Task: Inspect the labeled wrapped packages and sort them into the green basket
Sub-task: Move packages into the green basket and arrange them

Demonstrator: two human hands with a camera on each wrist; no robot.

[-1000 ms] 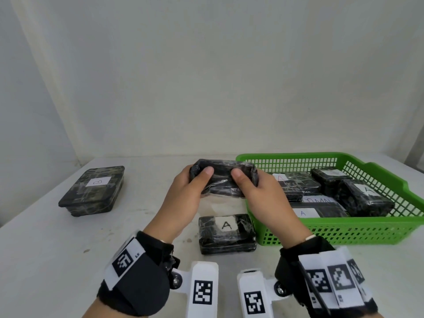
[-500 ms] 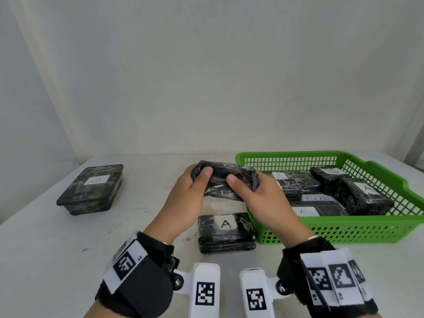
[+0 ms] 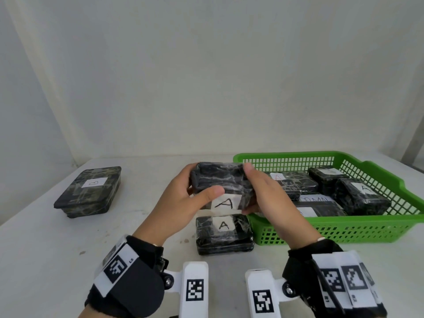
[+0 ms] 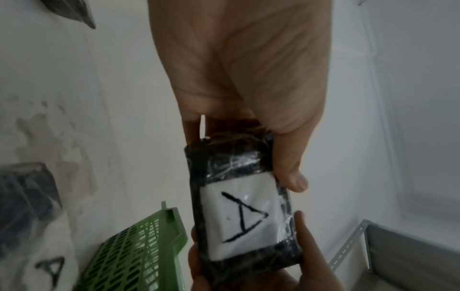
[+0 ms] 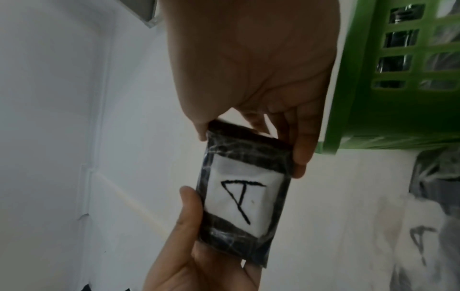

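You've got the wrapped package (image 3: 221, 188) up off the table between both hands — left hand (image 3: 183, 198) clasping its left end with the thumb on the front face, right hand (image 3: 266, 193) clasping the right end. Its long axis runs side to side, and the "A" label (image 3: 226, 203) is tilted toward you. The green basket (image 3: 344, 232) sits just right of it, so your right hand is the nearer one for the drop. Below lies another A package (image 3: 223, 237) on the white table (image 3: 46, 260); farther left, well apart, a B package (image 3: 90, 191); beyond, a plain pale wall (image 3: 206, 76).
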